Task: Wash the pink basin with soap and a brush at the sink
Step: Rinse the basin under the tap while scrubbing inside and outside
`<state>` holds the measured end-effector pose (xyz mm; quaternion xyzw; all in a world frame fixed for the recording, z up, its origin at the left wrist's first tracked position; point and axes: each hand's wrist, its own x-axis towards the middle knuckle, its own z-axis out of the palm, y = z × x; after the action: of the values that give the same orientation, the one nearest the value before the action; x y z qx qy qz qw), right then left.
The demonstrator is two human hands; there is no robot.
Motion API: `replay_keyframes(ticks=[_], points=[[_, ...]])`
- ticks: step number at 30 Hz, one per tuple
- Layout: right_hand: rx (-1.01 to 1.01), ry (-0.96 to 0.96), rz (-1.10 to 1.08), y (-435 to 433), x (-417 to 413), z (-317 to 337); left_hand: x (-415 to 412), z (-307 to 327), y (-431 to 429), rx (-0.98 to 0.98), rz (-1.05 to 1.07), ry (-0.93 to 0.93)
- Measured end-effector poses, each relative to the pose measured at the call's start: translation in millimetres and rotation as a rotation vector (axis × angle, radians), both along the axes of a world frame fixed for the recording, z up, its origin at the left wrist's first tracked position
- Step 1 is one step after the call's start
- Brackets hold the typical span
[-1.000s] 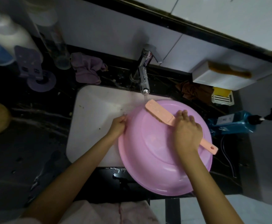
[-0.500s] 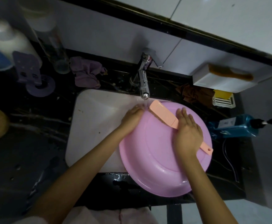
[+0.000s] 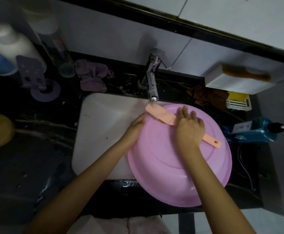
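Peach brush [image 3: 161, 115] is travelling leftward along the far rim of the basin [image 3: 171, 166]: a second ago its head was lying mostly right of the tap [image 3: 152, 85], and now it is sitting straight under the spout, with water running onto it. The right hand [image 3: 189, 130] is holding the handle at its middle, fingers lying forward over it and thumb hidden. The left hand [image 3: 135, 126] is gripping the basin's far-left rim, having climbed there from lower on the left side. I am judging this as a scrubbing stroke reaching the rim while the brush is being wetted, so washing is under way and rinsing is still ahead. The basin is resting tilted over the right half of the sink [image 3: 100, 132], overhanging the front edge of the worktop [image 3: 36, 166]. It is looking round, smooth and glossy, seemingly bottom-up with a raised ring showing, and I am making out no suds in the dim light.
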<state>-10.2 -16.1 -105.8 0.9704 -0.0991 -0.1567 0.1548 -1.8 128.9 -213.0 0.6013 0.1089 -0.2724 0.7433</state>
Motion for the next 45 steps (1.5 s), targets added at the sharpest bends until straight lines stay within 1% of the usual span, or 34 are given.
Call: replay_keyframes(ticks=[1,3,4,6,7,8,11,12,13,14,16,18,19,20,23,24,25,26,27,28,29,30,31,34,37,39,41,43,45], points=[[-0.004,0.013,0.002,1,1,0,4,2,-3,0.045,-0.033,-0.054],[-0.006,0.037,-0.002,3,4,1,17,5,-9,0.108,-0.056,-0.063],[-0.005,0.039,-0.005,3,5,1,23,5,-12,0.094,-0.050,-0.002],[-0.014,0.037,-0.003,4,6,1,28,4,-13,0.006,-0.037,0.202],[-0.017,0.039,-0.003,6,6,1,27,3,-11,0.025,-0.042,0.270],[-0.019,0.043,-0.002,7,6,0,22,5,-7,0.092,-0.066,0.291],[-0.024,0.045,-0.009,6,7,0,2,7,-5,0.326,-0.115,0.259],[-0.026,0.044,-0.012,6,7,-1,-1,7,-7,0.376,-0.134,0.213],[-0.025,0.043,-0.011,6,7,-1,-3,10,-8,0.387,-0.137,0.162],[-0.023,0.043,-0.010,6,7,-2,-1,14,-8,0.384,-0.117,0.103],[-0.015,0.045,-0.015,7,7,-2,10,18,-8,0.293,-0.056,0.076],[-0.014,0.045,-0.016,7,7,-1,15,13,-7,0.135,-0.040,0.171],[-0.018,0.044,-0.020,6,7,-1,14,9,-3,0.111,-0.047,0.202],[-0.017,0.041,-0.025,6,7,0,12,8,5,0.103,-0.069,0.185],[-0.020,0.045,-0.025,5,6,0,-6,1,28,0.189,-0.022,0.058],[-0.020,0.041,-0.022,5,6,0,-11,-3,34,0.242,0.016,0.018],[-0.019,0.038,-0.022,6,7,0,-16,-9,40,0.342,0.039,-0.004],[-0.017,0.037,-0.022,6,6,0,-20,-16,44,0.464,0.028,-0.018],[-0.017,0.037,-0.018,7,6,0,-24,-22,44,0.580,-0.062,-0.022],[-0.018,0.038,-0.015,6,5,1,-28,-29,42,0.613,-0.155,0.010],[-0.013,0.039,-0.020,5,5,1,-31,-33,36,0.547,-0.204,0.077],[-0.012,0.039,-0.026,4,4,2,-34,-36,29,0.444,-0.205,0.120],[-0.020,0.043,-0.029,4,2,3,-38,-39,23,0.366,-0.160,0.129],[-0.070,0.048,-0.055,-1,-1,6,-38,-44,9,0.265,-0.022,0.165],[-0.097,0.030,-0.067,-8,-6,11,-32,-45,-2,0.167,-0.013,0.195],[-0.077,0.017,-0.036,-15,-9,14,-24,-41,-10,0.127,-0.023,0.214],[-0.056,0.021,0.021,-20,-9,14,-15,-36,-14,0.134,-0.067,0.197],[-0.051,0.021,0.044,-21,-6,13,-6,-35,-16,0.158,-0.132,0.207],[-0.042,0.019,0.029,-19,-5,12,2,-30,-19,0.200,-0.144,0.222]])
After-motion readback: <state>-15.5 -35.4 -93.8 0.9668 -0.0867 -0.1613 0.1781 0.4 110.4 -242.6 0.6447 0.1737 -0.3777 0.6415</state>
